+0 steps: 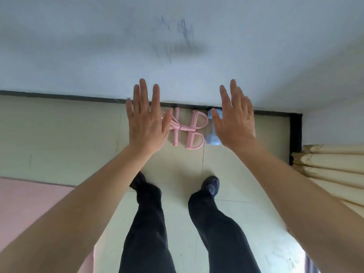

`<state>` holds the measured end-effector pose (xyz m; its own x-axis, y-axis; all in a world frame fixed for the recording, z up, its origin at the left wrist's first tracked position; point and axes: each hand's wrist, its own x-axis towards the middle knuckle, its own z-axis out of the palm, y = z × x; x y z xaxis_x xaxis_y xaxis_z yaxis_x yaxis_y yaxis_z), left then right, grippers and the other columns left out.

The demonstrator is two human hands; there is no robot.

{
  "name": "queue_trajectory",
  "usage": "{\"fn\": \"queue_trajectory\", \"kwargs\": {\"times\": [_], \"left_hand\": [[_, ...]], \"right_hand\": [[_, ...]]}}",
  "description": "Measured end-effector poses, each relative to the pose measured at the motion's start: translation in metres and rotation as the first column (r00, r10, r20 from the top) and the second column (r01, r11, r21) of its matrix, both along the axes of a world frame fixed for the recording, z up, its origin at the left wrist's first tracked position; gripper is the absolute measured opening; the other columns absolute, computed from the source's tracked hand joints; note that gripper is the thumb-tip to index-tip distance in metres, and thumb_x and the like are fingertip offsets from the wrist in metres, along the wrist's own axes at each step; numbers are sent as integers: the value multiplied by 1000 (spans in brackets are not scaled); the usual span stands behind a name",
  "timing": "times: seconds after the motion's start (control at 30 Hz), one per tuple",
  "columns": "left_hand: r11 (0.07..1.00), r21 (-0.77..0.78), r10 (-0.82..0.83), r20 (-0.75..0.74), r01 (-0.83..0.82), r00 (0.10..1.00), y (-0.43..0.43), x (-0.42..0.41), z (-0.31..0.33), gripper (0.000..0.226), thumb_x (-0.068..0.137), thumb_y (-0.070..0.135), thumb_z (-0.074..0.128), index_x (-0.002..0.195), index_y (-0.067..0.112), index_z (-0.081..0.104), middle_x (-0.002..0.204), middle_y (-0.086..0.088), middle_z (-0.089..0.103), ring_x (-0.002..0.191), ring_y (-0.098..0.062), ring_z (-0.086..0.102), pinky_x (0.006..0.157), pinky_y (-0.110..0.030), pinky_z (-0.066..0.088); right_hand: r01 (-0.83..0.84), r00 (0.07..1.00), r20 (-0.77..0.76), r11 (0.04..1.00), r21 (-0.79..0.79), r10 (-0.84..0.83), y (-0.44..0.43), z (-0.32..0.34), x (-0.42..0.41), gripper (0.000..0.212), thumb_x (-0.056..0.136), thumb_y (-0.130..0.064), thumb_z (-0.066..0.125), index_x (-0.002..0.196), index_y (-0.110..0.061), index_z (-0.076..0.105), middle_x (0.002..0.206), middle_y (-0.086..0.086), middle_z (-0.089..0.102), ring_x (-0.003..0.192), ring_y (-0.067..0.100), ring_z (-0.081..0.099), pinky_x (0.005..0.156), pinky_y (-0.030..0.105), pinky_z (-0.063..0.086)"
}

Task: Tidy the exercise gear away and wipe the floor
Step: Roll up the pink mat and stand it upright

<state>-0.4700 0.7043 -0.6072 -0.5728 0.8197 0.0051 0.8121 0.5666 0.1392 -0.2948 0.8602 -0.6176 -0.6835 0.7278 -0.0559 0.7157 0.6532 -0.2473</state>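
Left hand point(145, 123) hides puller point(190, 139) end; right hand point(236, 123), dumbbell point(212, 139).

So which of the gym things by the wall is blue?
The dumbbell, the small weight nearest the right hand. It is pale blue; the puller beside it, toward the left hand, is pink.

We hold both arms straight out. Our left hand point(146, 119) and right hand point(235, 119) are flat, fingers spread, holding nothing.
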Motion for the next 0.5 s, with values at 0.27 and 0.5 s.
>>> {"fn": "queue_trajectory", "kwargs": {"times": [0.27,0.5], "left_hand": [[895,358,331,-131,-267,935,-76,5,263,63,103,47,29,155,11,20,161,-21,11,149,-36,12,119,-52,17],[833,426,503,-315,-354,804,-290,34,384,66,103,48,27,156,11,12,162,-21,3,150,-35,2,118,-56,15]], "right_hand": [[-223,910,-286,936,272,301,-38,253,-46,62,101,-36,45,154,-11,25,162,17,16,146,35,27,119,49,21],[-359,742,-428,845,396,516,-199,364,-67,61,101,-37,46,153,-9,28,160,19,23,141,36,36,116,51,28]]}}
